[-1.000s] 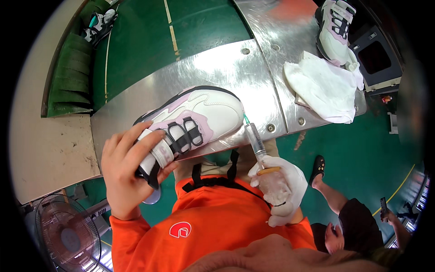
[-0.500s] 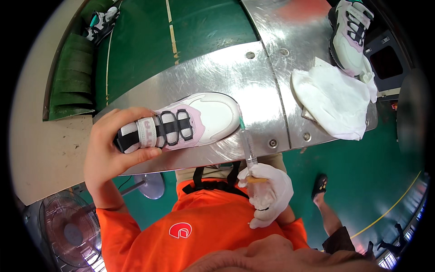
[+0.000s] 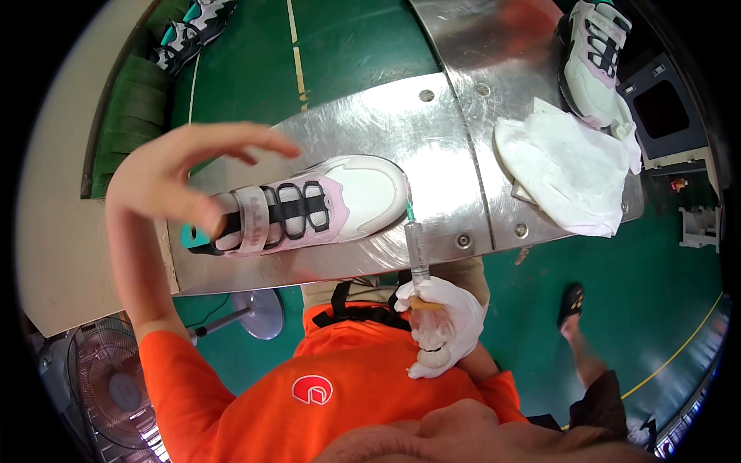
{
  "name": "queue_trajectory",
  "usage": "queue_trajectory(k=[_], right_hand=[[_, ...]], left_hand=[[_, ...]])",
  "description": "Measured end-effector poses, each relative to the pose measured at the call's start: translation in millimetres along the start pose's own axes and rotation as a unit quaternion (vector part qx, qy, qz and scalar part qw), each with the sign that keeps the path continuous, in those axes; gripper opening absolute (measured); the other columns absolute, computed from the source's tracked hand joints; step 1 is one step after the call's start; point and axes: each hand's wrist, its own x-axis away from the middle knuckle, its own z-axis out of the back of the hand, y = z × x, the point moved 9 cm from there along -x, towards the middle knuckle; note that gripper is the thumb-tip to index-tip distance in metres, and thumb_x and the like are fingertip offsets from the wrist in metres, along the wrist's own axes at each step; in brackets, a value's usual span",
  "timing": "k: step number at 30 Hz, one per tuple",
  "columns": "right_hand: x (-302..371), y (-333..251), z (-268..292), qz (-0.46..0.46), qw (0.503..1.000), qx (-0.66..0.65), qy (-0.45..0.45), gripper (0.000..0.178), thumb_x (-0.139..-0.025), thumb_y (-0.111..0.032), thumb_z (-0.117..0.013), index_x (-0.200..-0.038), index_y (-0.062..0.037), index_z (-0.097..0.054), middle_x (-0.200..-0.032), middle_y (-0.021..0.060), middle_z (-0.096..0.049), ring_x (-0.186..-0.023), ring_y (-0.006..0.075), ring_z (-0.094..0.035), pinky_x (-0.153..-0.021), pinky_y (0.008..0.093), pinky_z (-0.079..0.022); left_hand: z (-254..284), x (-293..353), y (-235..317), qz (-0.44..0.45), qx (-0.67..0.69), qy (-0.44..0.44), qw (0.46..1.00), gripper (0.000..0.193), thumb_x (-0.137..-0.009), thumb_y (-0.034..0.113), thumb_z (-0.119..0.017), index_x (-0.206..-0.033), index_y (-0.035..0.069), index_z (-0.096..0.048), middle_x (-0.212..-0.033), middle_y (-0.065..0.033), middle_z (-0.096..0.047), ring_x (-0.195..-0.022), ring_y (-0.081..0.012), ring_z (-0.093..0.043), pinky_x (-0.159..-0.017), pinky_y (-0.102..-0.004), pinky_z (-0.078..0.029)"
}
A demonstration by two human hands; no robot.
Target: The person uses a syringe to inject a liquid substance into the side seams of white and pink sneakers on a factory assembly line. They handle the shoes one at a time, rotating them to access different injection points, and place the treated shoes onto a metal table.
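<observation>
A white and pink sneaker (image 3: 359, 197) with black laces lies on the metal worktable (image 3: 370, 116), its toe to the right. Above its ankle end my bare left hand (image 3: 174, 181) hovers with fingers spread, slightly smeared by motion and holding nothing. In a white glove, my right hand (image 3: 448, 324) is wrapped round a clear syringe (image 3: 417, 251) with a green needle hub. The syringe points away from me, and its tip meets the edge of the sneaker's toe. An orange-yellow band shows by my gloved fingers.
White cloths (image 3: 567, 170) lie on the right of the metal top, beside another white and pink sneaker (image 3: 594, 65). A green belt (image 3: 247, 69) carries more shoes (image 3: 193, 35) at the far left. A fan (image 3: 120, 386) stands at lower left, and a person's leg (image 3: 587, 359) shows at right.
My left hand has let go of the sneaker's ankle and risen up and left, fingers opening. My right hand with the syringe has shifted slightly left. Shoes on the belt have moved nearer.
</observation>
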Motion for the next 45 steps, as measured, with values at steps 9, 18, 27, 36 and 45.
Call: queue_trajectory(k=[9, 18, 27, 36, 45], right_hand=[[8, 7, -4, -0.01, 1.0, 0.0, 0.0, 0.097, -0.051, -0.034, -0.094, -0.131, -0.0037, -0.049, -0.111, 0.0122, -0.065, -0.08, 0.0233, -0.065, -0.072, 0.0313, -0.053], [24, 26, 0, -0.117, 0.983, -0.131, 0.054, 0.098, -0.048, -0.023, -0.093, -0.132, 0.0008, -0.048, -0.114, 0.0139, -0.063, -0.092, 0.0234, -0.064, -0.082, 0.0333, -0.052], [-61, -79, 15, -0.2, 0.957, -0.183, 0.101, 0.084, -0.054, -0.021, -0.088, -0.124, 0.0096, -0.053, -0.104, 0.0234, -0.063, -0.089, 0.0286, -0.065, -0.077, 0.0359, -0.053], [-173, -90, -71, -0.175, 0.938, -0.153, -0.256, 0.107, -0.054, -0.031, -0.089, -0.139, 0.012, -0.039, -0.114, 0.0194, -0.058, -0.093, 0.0209, -0.061, -0.082, 0.03, -0.051], [-203, -30, -103, -0.223, 0.928, -0.177, -0.241, 0.109, -0.051, -0.04, -0.085, -0.136, 0.0138, -0.043, -0.109, 0.0162, -0.06, -0.087, 0.0203, -0.062, -0.078, 0.0315, -0.052]], left_hand=[[-44, -115, 2, -0.002, -0.099, -0.14, 0.985, 0.062, -0.089, 0.044, -0.069, -0.137, 0.006, -0.056, -0.129, -0.0112, -0.064, -0.118, -0.0239, -0.06, -0.095, -0.0389, -0.049], [-78, -137, -5, -0.036, 0.003, -0.201, 0.979, 0.051, -0.086, 0.04, -0.075, -0.123, 0.006, -0.066, -0.114, -0.0066, -0.069, -0.1, -0.0166, -0.062, -0.086, -0.0305, -0.049], [-3, -26, 58, -0.182, 0.052, 0.128, 0.974, 0.047, -0.076, 0.027, -0.08, -0.11, -0.002, -0.067, -0.107, -0.0101, -0.065, -0.1, -0.0196, -0.062, -0.089, -0.0301, -0.048], [14, 85, -33, -0.326, 0.218, 0.448, 0.803, 0.066, -0.086, 0.041, -0.075, -0.127, -0.006, -0.056, -0.115, -0.0131, -0.065, -0.105, -0.0199, -0.063, -0.092, -0.0318, -0.049], [-3, 92, -137, -0.284, 0.402, 0.537, 0.685, 0.057, -0.094, 0.034, -0.068, -0.134, -0.004, -0.053, -0.12, -0.0093, -0.065, -0.107, -0.0149, -0.061, -0.094, -0.0273, -0.046]])
